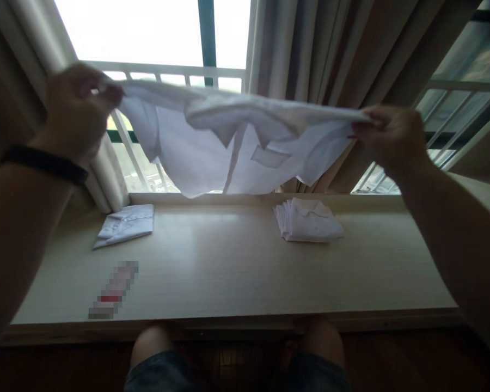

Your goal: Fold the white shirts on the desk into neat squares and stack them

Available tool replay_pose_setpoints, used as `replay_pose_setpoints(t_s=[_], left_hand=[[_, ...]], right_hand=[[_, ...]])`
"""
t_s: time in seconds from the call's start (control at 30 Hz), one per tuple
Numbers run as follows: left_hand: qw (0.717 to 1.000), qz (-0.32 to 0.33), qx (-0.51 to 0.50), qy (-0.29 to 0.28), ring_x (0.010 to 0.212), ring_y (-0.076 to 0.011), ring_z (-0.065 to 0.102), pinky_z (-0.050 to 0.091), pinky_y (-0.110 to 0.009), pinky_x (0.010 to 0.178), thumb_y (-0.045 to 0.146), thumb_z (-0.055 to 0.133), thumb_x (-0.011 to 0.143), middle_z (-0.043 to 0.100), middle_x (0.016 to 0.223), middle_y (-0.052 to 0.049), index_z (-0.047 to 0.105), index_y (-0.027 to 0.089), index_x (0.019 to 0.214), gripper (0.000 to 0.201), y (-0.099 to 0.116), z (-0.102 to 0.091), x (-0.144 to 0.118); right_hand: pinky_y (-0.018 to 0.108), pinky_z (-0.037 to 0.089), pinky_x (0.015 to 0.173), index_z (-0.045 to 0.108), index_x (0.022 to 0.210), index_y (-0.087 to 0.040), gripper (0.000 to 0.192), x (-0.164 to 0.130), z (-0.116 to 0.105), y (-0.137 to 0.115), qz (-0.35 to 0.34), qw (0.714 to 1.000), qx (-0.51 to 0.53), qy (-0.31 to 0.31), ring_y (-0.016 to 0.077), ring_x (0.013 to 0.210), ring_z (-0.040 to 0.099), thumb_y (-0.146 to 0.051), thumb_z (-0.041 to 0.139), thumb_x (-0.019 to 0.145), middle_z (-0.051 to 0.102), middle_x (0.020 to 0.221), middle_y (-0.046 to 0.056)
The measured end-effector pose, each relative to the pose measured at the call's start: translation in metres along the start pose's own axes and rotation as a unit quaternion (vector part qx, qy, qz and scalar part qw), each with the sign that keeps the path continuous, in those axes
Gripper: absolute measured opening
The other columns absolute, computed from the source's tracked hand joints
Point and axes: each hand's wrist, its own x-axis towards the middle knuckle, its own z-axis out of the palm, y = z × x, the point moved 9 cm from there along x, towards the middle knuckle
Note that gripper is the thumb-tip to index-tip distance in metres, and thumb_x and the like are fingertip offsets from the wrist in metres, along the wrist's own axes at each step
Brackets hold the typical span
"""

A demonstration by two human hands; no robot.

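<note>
A white collared shirt [204, 152] with short sleeves and a chest pocket hangs stretched in the air between my two hands. My left hand [79, 106], with a dark band on its wrist, pinches the shirt at its upper left end. At the other end my right hand [392, 136] grips the cloth between thumb and fingers. The upper edge runs taut and slopes down slightly to the right. Below it, the lower part dangles above the back of the table, apart from the surface.
On the pale table [212, 272], a stack of folded white shirts [312, 220] sits at the back right. A folded white garment [126, 223] lies at the back left, with a pixelated object [114, 288] nearer me. Behind are a railed window [147, 32] and curtains [298, 49].
</note>
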Motion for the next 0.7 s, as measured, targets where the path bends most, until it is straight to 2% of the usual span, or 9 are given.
replay_pose_setpoints(t_s=[0.03,0.07,0.13,0.27,0.37,0.43,0.5,0.6,0.7], left_hand=[[0.999,-0.007,-0.017,0.038,0.128,-0.0315,0.053,0.046,-0.049,0.093,0.052,0.023,0.097,0.055,0.137,-0.009,0.055,-0.005,0.125,0.071,0.007,0.0,-0.034],[0.995,-0.021,-0.088,0.044,0.122,-0.0283,0.058,0.047,-0.047,0.093,0.051,0.037,0.096,0.061,0.127,-0.009,0.056,-0.005,0.124,0.066,0.011,0.009,-0.07],[0.98,-0.07,-0.184,-0.001,0.109,-0.0224,0.066,0.051,-0.044,0.094,0.051,0.054,0.091,0.069,0.115,-0.008,0.064,0.002,0.115,0.056,0.009,0.044,-0.142],[0.968,-0.169,-0.162,-0.094,0.108,-0.026,0.065,0.05,-0.046,0.1,0.053,0.058,0.082,0.072,0.113,-0.009,0.071,0.015,0.091,0.041,-0.022,0.126,-0.281],[0.948,-0.243,-0.129,-0.164,0.111,-0.027,0.065,0.049,-0.043,0.1,0.048,0.053,0.081,0.071,0.118,-0.008,0.071,0.021,0.094,0.035,-0.048,0.177,-0.367],[0.942,-0.257,-0.109,-0.188,0.113,-0.0277,0.064,0.048,-0.041,0.101,0.046,0.052,0.08,0.071,0.119,-0.008,0.071,0.022,0.092,0.034,-0.054,0.197,-0.406],[0.939,-0.266,-0.096,-0.198,0.112,-0.0274,0.064,0.049,-0.039,0.101,0.046,0.051,0.079,0.071,0.119,-0.008,0.072,0.022,0.091,0.034,-0.056,0.207,-0.432],[0.935,-0.267,-0.084,-0.216,0.108,-0.0261,0.066,0.05,-0.037,0.099,0.044,0.049,0.08,0.071,0.117,-0.008,0.072,0.021,0.092,0.034,-0.055,0.213,-0.455],[0.935,-0.234,-0.066,-0.258,0.108,-0.0256,0.064,0.048,-0.038,0.101,0.039,0.049,0.08,0.071,0.115,-0.007,0.071,0.021,0.086,0.029,-0.045,0.217,-0.463]], right_hand=[[0.037,0.055,0.083,0.074,0.111,-0.022,0.025,-0.035,0.004,0.001,0.011,0.999,-0.039,-0.005,0.0161,0.081,0.067,-0.031,0.065,0.09,0.07,0.086,0.002],[0.037,0.054,0.085,0.075,0.108,-0.02,0.024,-0.071,0.013,0.005,0.023,0.998,-0.058,-0.021,0.0179,0.085,0.067,-0.029,0.065,0.088,0.071,0.092,0.005],[0.036,0.054,0.082,0.076,0.102,-0.017,0.024,-0.148,0.043,0.017,0.038,0.996,-0.05,-0.07,0.0204,0.087,0.066,-0.031,0.065,0.085,0.072,0.096,0.007],[0.033,0.052,0.088,0.075,0.1,-0.019,0.026,-0.297,0.122,0.058,0.143,0.971,0.011,-0.189,0.0216,0.095,0.067,-0.022,0.056,0.083,0.072,0.101,0.007],[0.032,0.05,0.093,0.075,0.107,-0.02,0.031,-0.386,0.173,0.07,0.197,0.938,0.023,-0.286,0.0207,0.099,0.066,-0.02,0.052,0.085,0.07,0.106,0.008],[0.032,0.049,0.096,0.074,0.111,-0.019,0.034,-0.426,0.193,0.07,0.21,0.919,0.019,-0.332,0.0208,0.102,0.065,-0.02,0.05,0.087,0.069,0.109,0.009],[0.032,0.047,0.099,0.073,0.115,-0.017,0.036,-0.452,0.201,0.07,0.219,0.909,0.006,-0.355,0.0211,0.105,0.064,-0.02,0.048,0.089,0.068,0.111,0.011],[0.032,0.045,0.103,0.072,0.119,-0.018,0.039,-0.474,0.2,0.068,0.228,0.9,-0.014,-0.372,0.0212,0.112,0.061,-0.02,0.046,0.09,0.066,0.118,0.011],[0.034,0.043,0.107,0.071,0.123,-0.02,0.04,-0.483,0.194,0.062,0.231,0.892,-0.015,-0.389,0.0223,0.118,0.058,-0.023,0.046,0.092,0.063,0.128,0.012]])
